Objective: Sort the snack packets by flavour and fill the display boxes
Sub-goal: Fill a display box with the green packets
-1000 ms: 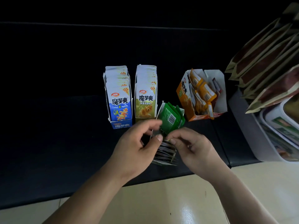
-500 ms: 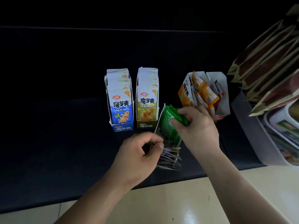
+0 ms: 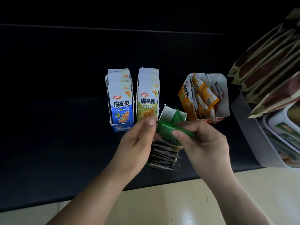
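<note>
Your right hand point(image 3: 199, 138) pinching the green packet point(image 3: 165, 129), your left hand point(image 3: 139, 137) curled at its other end, grip unclear

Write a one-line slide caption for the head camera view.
Left hand and right hand hold a green plastic snack packet over a packet-filled cardboard display box.

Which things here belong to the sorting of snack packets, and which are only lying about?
Job:
green foil snack packet, held by left hand and right hand
open cardboard display box below it
blue cardboard display box
yellow-green cardboard display box
orange cardboard display box

Lying about:
brown paper bags
grey plastic tub
</note>
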`<state>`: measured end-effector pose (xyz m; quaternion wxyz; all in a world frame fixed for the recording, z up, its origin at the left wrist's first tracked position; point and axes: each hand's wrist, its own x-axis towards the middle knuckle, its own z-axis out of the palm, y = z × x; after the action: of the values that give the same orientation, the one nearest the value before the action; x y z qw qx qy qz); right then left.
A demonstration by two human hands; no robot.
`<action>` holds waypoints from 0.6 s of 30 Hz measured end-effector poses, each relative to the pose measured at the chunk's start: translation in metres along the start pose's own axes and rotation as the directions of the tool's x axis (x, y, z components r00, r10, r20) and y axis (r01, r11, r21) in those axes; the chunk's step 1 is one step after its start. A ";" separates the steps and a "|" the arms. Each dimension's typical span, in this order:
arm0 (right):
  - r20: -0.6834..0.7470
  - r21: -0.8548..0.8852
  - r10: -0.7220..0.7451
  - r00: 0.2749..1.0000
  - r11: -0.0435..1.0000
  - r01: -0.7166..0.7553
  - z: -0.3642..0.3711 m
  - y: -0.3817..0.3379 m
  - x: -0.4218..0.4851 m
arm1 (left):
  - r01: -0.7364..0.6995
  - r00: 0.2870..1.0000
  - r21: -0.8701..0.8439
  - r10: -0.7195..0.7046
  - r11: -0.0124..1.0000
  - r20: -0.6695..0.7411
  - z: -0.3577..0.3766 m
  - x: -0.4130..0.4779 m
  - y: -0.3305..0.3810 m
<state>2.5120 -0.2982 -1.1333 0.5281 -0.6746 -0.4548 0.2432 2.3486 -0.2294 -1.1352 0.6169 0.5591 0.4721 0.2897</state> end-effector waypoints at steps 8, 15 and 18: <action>0.035 0.185 0.057 0.998 0.981 -0.062 -0.011 -0.002 0.002 | 0.120 0.988 -0.181 -0.135 0.976 -0.070 0.001 0.007 0.008; -0.014 0.299 0.255 0.967 0.924 -0.239 -0.001 -0.009 0.006 | 0.214 0.970 -0.131 -0.226 0.968 -0.087 0.002 0.011 0.009; 0.022 0.290 0.324 0.946 0.903 -0.316 -0.003 -0.010 0.010 | 0.312 0.945 -0.174 -0.324 0.934 -0.044 -0.005 0.013 0.004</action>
<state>2.5152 -0.2902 -1.1214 0.5800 -0.6586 -0.2905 0.3814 2.3494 -0.2149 -1.1341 0.6823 0.4116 0.5527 0.2442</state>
